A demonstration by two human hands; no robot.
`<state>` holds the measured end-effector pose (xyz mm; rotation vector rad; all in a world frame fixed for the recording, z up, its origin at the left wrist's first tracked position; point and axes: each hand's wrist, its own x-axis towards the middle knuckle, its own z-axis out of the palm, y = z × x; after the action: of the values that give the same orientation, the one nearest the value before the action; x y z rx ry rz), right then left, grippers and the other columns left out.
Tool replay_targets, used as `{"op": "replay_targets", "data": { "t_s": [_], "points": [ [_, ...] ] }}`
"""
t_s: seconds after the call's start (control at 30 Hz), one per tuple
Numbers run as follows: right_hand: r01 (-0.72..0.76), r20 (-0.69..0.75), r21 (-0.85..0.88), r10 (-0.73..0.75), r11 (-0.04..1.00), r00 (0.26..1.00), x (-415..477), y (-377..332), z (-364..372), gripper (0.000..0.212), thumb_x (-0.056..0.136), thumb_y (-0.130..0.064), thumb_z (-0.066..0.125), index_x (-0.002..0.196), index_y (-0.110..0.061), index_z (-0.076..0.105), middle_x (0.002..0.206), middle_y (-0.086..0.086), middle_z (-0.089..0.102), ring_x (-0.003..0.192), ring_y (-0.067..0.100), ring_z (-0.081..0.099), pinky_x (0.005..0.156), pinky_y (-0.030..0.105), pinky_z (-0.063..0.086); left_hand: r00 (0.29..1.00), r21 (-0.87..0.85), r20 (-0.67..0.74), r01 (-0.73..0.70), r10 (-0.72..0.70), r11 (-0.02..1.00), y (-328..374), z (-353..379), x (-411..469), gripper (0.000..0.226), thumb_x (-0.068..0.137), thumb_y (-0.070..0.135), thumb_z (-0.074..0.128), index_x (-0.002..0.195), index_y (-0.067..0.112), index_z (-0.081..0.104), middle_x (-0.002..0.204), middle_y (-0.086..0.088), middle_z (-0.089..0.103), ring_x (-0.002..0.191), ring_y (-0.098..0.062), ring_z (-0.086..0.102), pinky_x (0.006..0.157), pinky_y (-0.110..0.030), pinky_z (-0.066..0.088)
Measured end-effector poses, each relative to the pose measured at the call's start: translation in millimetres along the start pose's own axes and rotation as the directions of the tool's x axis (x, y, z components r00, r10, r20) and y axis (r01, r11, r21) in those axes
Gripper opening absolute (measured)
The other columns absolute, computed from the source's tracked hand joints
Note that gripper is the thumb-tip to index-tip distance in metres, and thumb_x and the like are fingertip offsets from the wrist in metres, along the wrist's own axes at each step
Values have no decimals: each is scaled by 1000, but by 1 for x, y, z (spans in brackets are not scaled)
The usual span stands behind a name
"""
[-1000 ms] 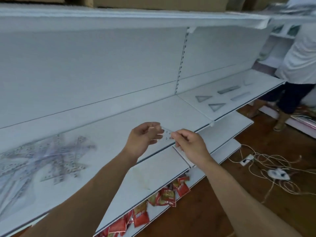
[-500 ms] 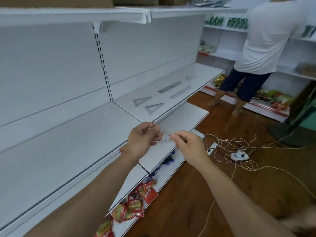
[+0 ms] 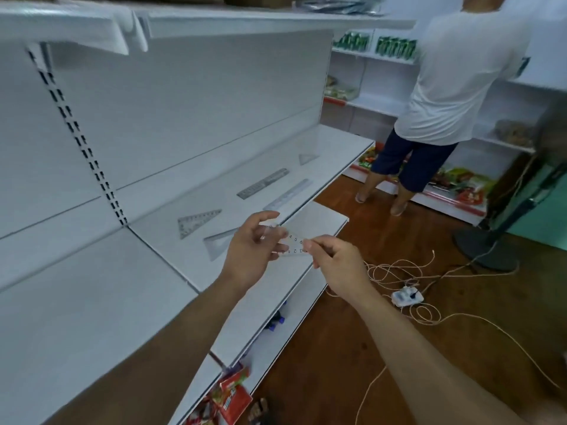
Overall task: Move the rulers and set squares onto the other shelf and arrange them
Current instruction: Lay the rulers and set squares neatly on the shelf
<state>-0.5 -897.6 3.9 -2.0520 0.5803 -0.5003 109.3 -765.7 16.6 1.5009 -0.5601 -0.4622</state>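
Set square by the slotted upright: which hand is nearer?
Left. The left hand is just right of the set square; right hand farther right, both holding the clear numbered piece.

Three set squares are counted on the shelf (image 3: 337,139): a rear set square (image 3: 198,221), a front set square (image 3: 216,244) partly covered by the left hand (image 3: 250,256), and a small set square (image 3: 307,158) at the far end. Two rulers are laid between them: a grey ruler (image 3: 263,187) and a clear ruler (image 3: 288,195). One clear scaled piece (image 3: 294,245), ruler or set square not told apart, is pinched by two hands, the left and the right hand (image 3: 337,262). One other person (image 3: 454,87) and one power strip (image 3: 406,297) are shown. The red packets (image 3: 233,397) are too blurred for counting.
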Motion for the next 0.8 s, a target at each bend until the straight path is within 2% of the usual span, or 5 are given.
{"op": "replay_targets", "data": {
  "t_s": [0.27,0.37,0.47,0.57,0.8],
  "points": [
    [104,54,58,-107,993,993,133,-10,9,27,94,-31,57,67,-26,62,57,-8,52,55,2,46,54,16,35,975,474,94,-224,204,851,-4,-36,108,65,76,23,79,121,53,43,110,15,57,78,-3,61,72,-13,49],
    [103,150,110,-119,989,981,163,-11,25,27,95,-29,55,72,-19,65,57,-6,51,51,0,44,52,12,33,965,620,42,-228,259,750,-10,-54,123,67,76,27,79,129,47,43,114,16,57,85,4,59,77,-12,48],
    [83,237,174,-123,981,964,191,-16,46,26,95,-29,55,76,-16,67,57,-7,52,48,0,43,50,14,34,956,701,-73,-153,283,697,-13,-72,129,71,78,32,77,138,39,40,117,21,56,91,6,58,83,-18,49],
    [77,328,222,-149,972,933,216,-23,68,27,94,-29,56,73,-18,67,54,-9,52,46,4,42,47,19,33,934,673,-240,-36,265,738,-16,-85,129,75,79,34,75,143,34,37,115,22,60,95,4,60,86,-16,47],
    [151,507,281,-280,948,815,259,-34,106,20,93,-31,58,81,-18,68,58,-9,55,51,4,46,55,25,37,781,604,-579,218,234,767,-18,-99,116,45,82,36,72,125,30,61,101,18,71,90,3,67,89,-30,53]
  ]
}}
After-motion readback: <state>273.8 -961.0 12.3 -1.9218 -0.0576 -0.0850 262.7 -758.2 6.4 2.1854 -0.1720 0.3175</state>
